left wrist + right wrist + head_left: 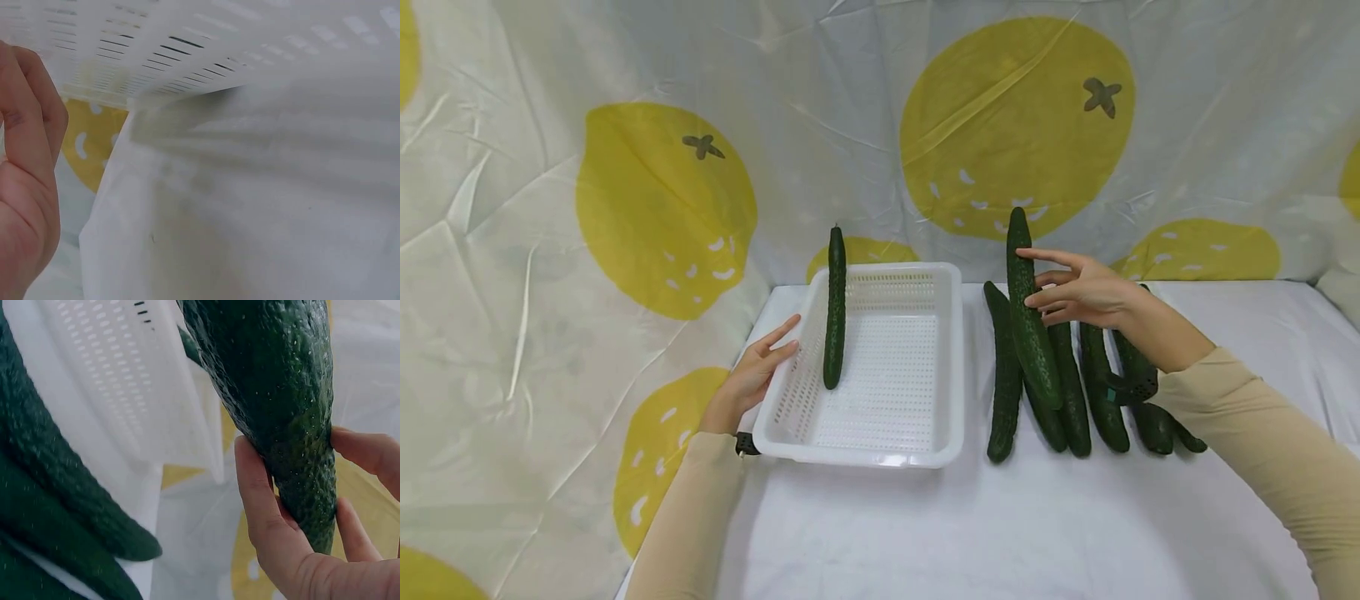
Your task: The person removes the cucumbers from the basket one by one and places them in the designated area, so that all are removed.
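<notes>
In the head view, a long dark green cucumber (1033,342) is pinched between the fingers and thumb of my right hand (1090,292), raised over the row on the table. The right wrist view shows the thumb and fingertips on opposite sides of this bumpy cucumber (281,394). My left hand (748,379) is at the left side of a white plastic basket (951,367), its fingers extended along the outer wall. Inside that basket one cucumber (835,317) leans lengthwise, its tip above the far rim. Slotted basket wall (187,37) fills the top of the left wrist view.
Several more cucumbers (1002,392) lie side by side on the white tablecloth (1000,533), right of the basket and partly hidden under my right hand and wrist. A lemon-print cloth (820,108) hangs behind and to the left. Each wrist wears a black device (1131,385).
</notes>
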A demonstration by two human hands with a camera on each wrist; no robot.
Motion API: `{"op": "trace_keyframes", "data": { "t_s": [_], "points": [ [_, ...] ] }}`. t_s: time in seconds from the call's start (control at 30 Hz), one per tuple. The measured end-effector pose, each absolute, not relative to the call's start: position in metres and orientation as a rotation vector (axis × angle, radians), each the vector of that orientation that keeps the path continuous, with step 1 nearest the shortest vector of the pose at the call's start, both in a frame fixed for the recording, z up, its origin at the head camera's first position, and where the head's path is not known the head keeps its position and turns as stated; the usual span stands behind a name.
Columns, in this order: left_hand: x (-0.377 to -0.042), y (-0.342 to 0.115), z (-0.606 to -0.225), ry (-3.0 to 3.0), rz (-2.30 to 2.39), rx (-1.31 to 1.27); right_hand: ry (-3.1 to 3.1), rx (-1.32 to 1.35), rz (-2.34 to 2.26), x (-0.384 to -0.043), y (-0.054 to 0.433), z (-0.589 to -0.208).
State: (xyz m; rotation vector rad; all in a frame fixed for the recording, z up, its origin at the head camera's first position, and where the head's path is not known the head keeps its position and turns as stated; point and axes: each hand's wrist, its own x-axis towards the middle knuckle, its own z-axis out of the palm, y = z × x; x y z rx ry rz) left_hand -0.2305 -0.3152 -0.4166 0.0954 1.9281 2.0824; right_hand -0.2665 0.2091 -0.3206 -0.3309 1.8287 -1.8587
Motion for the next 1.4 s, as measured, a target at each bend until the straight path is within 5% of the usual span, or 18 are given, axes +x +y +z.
{"op": "trace_keyframes", "data": {
  "t_s": [1.4],
  "points": [
    [-0.232, -0.318, -0.414, 1.952, 2.046, 0.111, 2.017, -0.3, -1.794, -0.263, 0.385, -0.381]
  ]
}}
